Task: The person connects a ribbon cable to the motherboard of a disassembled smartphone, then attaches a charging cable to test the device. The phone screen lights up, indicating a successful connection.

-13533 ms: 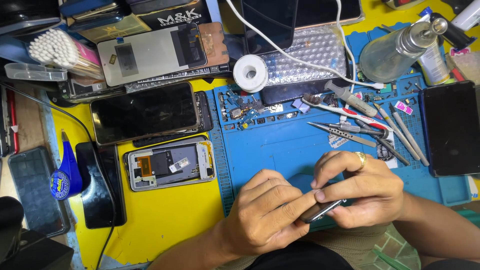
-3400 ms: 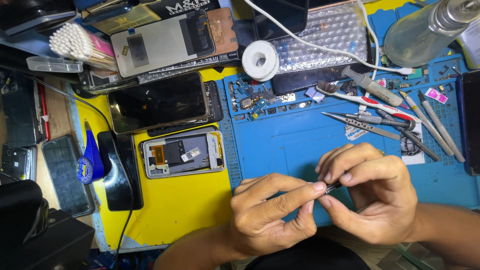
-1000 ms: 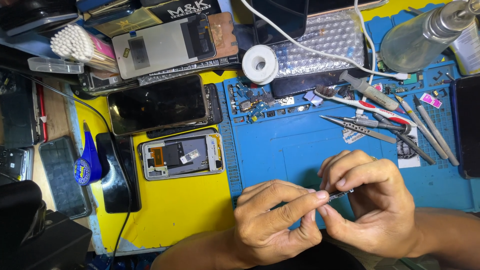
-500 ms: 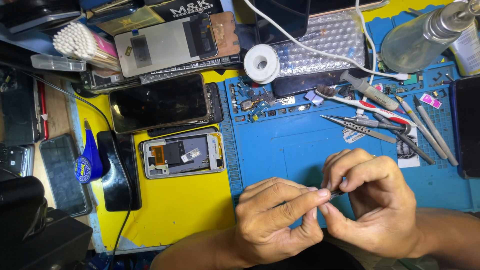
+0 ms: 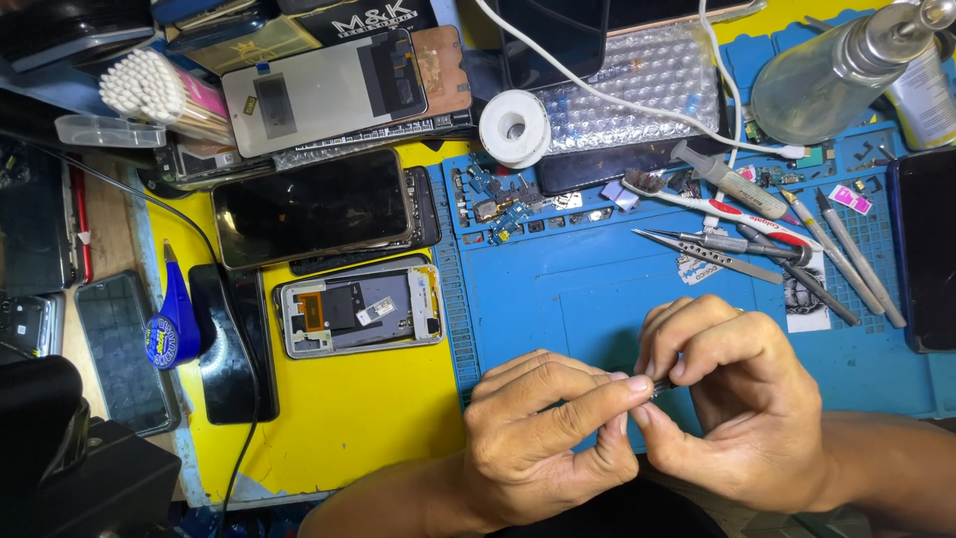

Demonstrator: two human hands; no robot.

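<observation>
From the head camera, the left hand [image 5: 543, 438] and the right hand [image 5: 742, 403] meet low over the blue mat [image 5: 597, 299] on the worktop. Both sets of fingers are pressed together, pinching a small thin metal part [image 5: 662, 387] between their tips; only a sliver of it shows, so its kind cannot be told. Above the hands on the mat lie tweezers [image 5: 697, 239] and a toothbrush [image 5: 717, 204]. To the left, on the yellow sheet [image 5: 349, 418], rests an opened phone frame [image 5: 358, 311], with a dark phone [image 5: 314, 207] just above it and a roll of white tape [image 5: 515, 129] beyond.
</observation>
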